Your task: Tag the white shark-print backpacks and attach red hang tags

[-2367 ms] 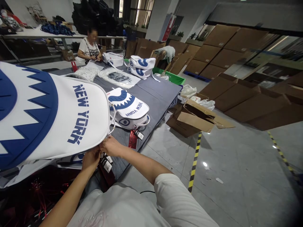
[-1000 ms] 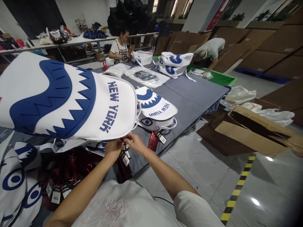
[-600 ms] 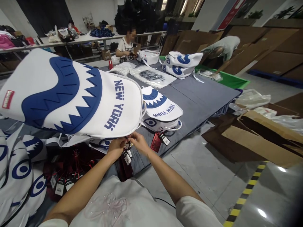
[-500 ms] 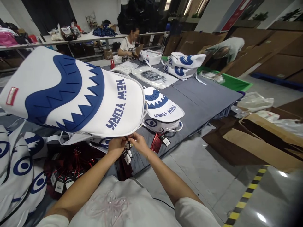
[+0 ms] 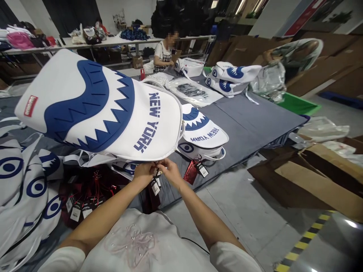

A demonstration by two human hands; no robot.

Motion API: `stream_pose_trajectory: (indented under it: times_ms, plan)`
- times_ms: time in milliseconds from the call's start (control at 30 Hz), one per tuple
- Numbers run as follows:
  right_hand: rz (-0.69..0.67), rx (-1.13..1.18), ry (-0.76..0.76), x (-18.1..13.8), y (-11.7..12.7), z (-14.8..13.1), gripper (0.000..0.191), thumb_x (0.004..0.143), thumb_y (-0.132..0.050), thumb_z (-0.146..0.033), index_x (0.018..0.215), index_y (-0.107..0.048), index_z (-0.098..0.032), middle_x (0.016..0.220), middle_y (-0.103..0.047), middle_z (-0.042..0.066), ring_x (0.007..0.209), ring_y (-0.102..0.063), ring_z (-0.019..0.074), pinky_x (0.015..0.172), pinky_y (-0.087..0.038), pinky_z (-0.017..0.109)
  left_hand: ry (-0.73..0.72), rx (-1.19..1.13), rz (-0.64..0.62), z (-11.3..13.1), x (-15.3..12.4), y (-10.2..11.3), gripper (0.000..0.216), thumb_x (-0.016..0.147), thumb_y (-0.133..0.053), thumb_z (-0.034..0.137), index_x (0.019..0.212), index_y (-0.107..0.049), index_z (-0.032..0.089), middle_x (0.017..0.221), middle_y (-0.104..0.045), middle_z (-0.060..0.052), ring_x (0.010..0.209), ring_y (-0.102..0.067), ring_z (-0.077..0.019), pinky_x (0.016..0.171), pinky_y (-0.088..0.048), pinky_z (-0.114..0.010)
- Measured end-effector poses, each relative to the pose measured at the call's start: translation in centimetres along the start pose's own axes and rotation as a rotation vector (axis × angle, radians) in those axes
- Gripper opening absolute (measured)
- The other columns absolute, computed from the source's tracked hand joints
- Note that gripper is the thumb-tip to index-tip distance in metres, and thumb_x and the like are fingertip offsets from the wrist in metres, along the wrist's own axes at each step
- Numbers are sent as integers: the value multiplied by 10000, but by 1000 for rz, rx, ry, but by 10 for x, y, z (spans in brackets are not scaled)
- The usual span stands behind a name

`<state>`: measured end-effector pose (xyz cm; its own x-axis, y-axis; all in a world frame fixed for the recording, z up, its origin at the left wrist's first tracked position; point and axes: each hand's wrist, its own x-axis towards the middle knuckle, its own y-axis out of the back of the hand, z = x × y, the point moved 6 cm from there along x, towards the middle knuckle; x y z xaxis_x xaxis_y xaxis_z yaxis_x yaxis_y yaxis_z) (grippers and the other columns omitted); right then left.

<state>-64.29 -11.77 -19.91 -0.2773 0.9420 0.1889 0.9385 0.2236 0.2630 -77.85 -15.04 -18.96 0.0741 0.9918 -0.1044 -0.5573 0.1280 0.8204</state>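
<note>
A large white and blue backpack [image 5: 93, 105] with a zigzag-tooth mouth and "NEW YORK" lettering lies in front of me, its rounded end towards my hands. Just under that end, my left hand [image 5: 143, 174] and my right hand [image 5: 172, 173] meet, fingertips pinched together. Between them a black and white hang tag [image 5: 155, 186] dangles from its cord, beside a small gold-coloured piece. The exact grip of the fingertips is partly hidden. To the right, a second backpack [image 5: 202, 130] carries a red pouch [image 5: 191, 170] and another hang tag [image 5: 202, 169].
More white backpacks [image 5: 31, 185] are piled at left, near dark red pouches with tags [image 5: 85, 200]. Farther along the grey table [image 5: 249, 117] lie plastic-wrapped goods [image 5: 193, 90] and stacked backpacks [image 5: 231, 77]. Two people work beyond. Cardboard boxes [image 5: 317, 177] stand on the floor at right.
The view has turned slightly left, so everything sits farther right. Both hands remain pinched at the backpack's edge. The person at far right has straightened up and lifted clear plastic from the green bin.
</note>
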Motion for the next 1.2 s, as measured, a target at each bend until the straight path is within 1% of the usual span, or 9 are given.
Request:
stream_pose_trajectory:
  times_ms: [167, 300, 433, 533, 767, 833, 933, 1067, 1200]
  plan:
    - [23, -8, -13, -1, 1, 2, 117, 776, -592, -302, 805, -631, -196, 765, -681, 18, 729, -620, 166, 704, -487, 295, -36, -9, -30, 1, 0, -1, 261, 966, -476, 279, 1089, -705, 252, 965, -763, -28, 907, -712, -192, 761, -485, -266]
    - [27, -11, -26, -2, 1, 2, 115, 765, -593, -308, 772, -621, -197, 738, -674, 17, 689, -609, 160, 675, -483, 289, -10, 26, -5, -2, 2, -1, 244, 946, -507, 271, 1067, -714, 221, 1024, -754, -77, 956, -707, -243, 813, -489, -318]
    - [43, -13, -37, -3, -1, 2, 132, 765, -589, -323, 771, -631, -198, 730, -676, 21, 698, -620, 167, 683, -487, 293, -36, 13, -35, -1, 2, -4, 277, 957, -504, 286, 1164, -687, 291, 1085, -751, -26, 980, -706, -205, 802, -503, -278]
    - [58, -16, -49, -2, -2, 2, 146, 749, -608, -339, 770, -642, -199, 735, -686, 27, 700, -629, 175, 675, -500, 294, -14, 33, -27, -3, 2, -3, 286, 972, -465, 293, 1084, -724, 244, 1059, -755, -67, 975, -710, -241, 814, -515, -319]
    - [113, -29, -90, -3, 4, 3, 212, 700, -669, -401, 751, -676, -195, 711, -707, 37, 683, -652, 191, 682, -526, 315, -65, 36, -52, 4, 3, -3, 326, 986, -418, 252, 1125, -710, 212, 1079, -749, -100, 997, -706, -252, 845, -541, -348]
    - [114, -21, -98, -8, 4, 4, 257, 692, -681, -440, 751, -671, -191, 712, -707, 44, 678, -647, 194, 679, -523, 326, -50, 28, -44, 7, 0, -6, 292, 960, -466, 240, 1087, -723, 183, 1101, -739, -129, 1023, -698, -288, 862, -546, -390]
    - [139, -19, -113, -10, 8, 12, 307, 678, -705, -471, 768, -653, -182, 711, -695, 47, 660, -624, 188, 656, -503, 327, -81, -41, -27, 7, 1, -9, 245, 931, -549, 289, 1108, -711, 235, 1151, -732, -66, 1068, -684, -254, 903, -544, -358]
    - [145, -106, -196, -5, 12, 22, 365, 627, -765, -491, 773, -661, -173, 677, -681, 35, 632, -630, 197, 672, -514, 347, -109, -174, 80, -14, -10, -4, 384, 926, -581, 357, 1299, -600, 265, 1264, -686, -22, 1107, -666, -185, 895, -543, -278]
    - [160, -258, -76, -19, 19, 6, 356, 772, -689, -479, 922, -689, -156, 731, -706, 67, 694, -673, 243, 716, -543, 389, 104, -282, 320, -77, -57, 8, 229, 926, -594, 305, 1126, -683, 239, 1152, -717, -14, 1034, -671, -142, 908, -518, -236]
